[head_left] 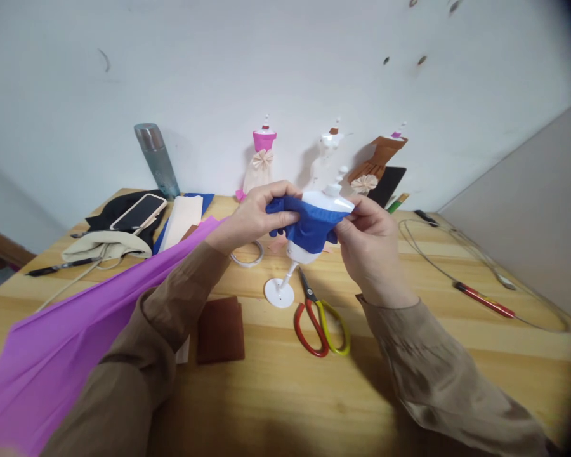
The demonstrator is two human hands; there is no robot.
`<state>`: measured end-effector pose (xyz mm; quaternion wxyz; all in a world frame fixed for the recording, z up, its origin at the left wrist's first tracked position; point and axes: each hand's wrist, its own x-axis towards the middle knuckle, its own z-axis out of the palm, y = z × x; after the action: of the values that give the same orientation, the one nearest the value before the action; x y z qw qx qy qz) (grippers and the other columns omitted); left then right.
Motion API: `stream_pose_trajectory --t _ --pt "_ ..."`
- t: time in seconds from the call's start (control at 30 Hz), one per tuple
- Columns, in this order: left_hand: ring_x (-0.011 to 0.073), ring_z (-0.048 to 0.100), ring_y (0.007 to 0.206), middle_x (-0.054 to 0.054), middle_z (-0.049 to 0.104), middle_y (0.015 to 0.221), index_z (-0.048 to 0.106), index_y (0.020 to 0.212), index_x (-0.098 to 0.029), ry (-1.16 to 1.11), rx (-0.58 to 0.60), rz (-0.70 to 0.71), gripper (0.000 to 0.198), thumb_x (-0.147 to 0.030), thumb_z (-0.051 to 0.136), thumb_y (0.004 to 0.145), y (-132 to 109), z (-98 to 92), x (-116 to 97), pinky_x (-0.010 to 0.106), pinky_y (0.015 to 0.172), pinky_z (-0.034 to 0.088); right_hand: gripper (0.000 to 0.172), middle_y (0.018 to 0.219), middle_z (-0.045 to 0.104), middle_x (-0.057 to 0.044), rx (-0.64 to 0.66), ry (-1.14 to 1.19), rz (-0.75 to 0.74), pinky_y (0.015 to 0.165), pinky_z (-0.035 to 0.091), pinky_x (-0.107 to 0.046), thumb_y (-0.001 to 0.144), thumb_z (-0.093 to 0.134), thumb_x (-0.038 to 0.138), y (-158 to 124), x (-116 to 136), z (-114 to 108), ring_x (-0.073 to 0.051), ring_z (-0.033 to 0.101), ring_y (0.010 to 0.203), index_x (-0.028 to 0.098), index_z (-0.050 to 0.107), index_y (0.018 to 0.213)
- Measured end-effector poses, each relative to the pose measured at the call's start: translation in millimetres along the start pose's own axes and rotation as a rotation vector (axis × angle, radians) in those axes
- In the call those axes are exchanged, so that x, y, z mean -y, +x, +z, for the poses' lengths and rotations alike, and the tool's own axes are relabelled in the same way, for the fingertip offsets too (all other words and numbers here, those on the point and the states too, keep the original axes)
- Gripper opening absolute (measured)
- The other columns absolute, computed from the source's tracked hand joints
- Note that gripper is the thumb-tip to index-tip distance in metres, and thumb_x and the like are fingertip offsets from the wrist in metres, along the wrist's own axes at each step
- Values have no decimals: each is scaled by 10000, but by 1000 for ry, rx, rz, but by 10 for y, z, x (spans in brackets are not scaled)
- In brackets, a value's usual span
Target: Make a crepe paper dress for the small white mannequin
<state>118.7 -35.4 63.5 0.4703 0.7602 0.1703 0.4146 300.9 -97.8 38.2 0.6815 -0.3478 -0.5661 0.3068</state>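
A piece of blue fabric (314, 225) is wrapped around the chest of a small white mannequin (327, 201), which tilts on its stand with a round base (279, 293). My left hand (266, 212) pinches the fabric's left side between thumb and fingers. At the other side my right hand (368, 244) grips the fabric's edge near the mannequin's shoulder; its fingertips are partly hidden. Just below, scissors (321, 320) with one red and one yellow handle lie on the table. The mannequin's back is out of sight.
Behind stand three more small mannequins, one in a pink top (264, 139), one bare (330, 149), one in a brown dress (385, 155). Purple fabric (90, 330), a phone (139, 212), a bottle (157, 158), brown fabric (220, 330) and a red-handled corded tool (485, 299) surround the work.
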Motion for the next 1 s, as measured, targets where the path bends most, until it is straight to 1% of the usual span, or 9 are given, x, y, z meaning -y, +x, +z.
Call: stream_pose_trajectory --t 0.27,0.43,0.67,0.8,1.0 --pt "94 542 598 -27 572 723 555 893 -165 24 28 -2 171 -193 649 753 -8 29 -79 244 551 448 73 570 542 65 -20 27 -4 440 351 -220 748 705 212 -4 7 10 -78 435 462 222 643 784" --pt "90 540 588 -28 569 712 554 883 -165 31 20 -1 156 -176 641 754 -10 40 -95 238 535 447 59 567 548 62 -20 27 0 436 349 -219 754 701 208 -4 19 13 -77 436 461 223 650 779" --pt "94 549 613 -28 565 715 554 861 -168 7 26 14 158 -174 660 743 -10 39 -91 243 567 468 103 581 537 60 -24 -3 -31 430 359 -221 746 731 211 -5 26 17 -80 429 469 234 636 777" --pt "97 554 633 -25 574 715 567 869 -168 17 22 6 155 -174 662 747 -8 36 -80 239 579 470 81 587 540 52 -19 -42 -30 434 371 -229 763 709 220 -14 46 13 -92 437 481 244 633 774" --pt "86 543 593 -33 564 703 552 852 -167 -7 30 6 154 -171 661 743 -5 39 -77 232 556 467 75 600 538 53 -7 -35 -34 442 383 -231 771 691 187 -12 40 -3 -90 453 486 238 637 782"
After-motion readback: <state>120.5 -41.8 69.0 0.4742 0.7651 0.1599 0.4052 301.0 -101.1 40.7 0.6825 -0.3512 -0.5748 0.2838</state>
